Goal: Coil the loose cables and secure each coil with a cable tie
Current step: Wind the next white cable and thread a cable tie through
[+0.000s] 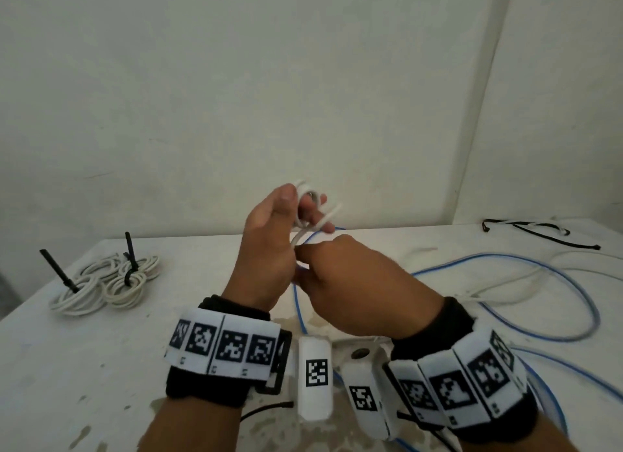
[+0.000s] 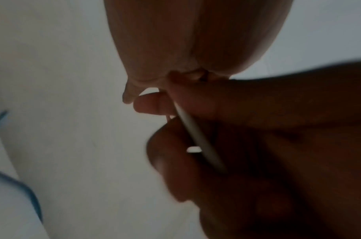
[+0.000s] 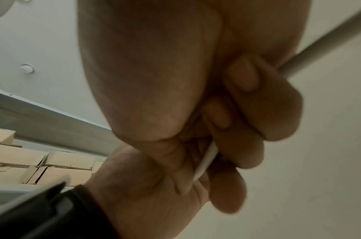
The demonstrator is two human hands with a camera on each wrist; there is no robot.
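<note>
White walls and a white, stained bench (image 1: 101, 367) form the setting.

Item 1: white cable (image 1: 315, 212), partly coiled, held raised above the middle of the bench. Its loops are carried round the curled fingers of the left hand (image 1: 269, 249).

Item 2: right hand (image 1: 354, 283), just beside and below the left, fingers closed on the same cable; from that grip the free length is judged to run down and right toward the bench. The next loop would likely be fed up and leftward by the right hand.

Item 3: two tied coils (image 1: 108, 283), black cable ties upright, near the left edge.

Item 4: blue-striped cable (image 1: 505, 276), loose, toward the right edge.

Item 5: spare black ties (image 1: 539, 231), far right corner.
</note>
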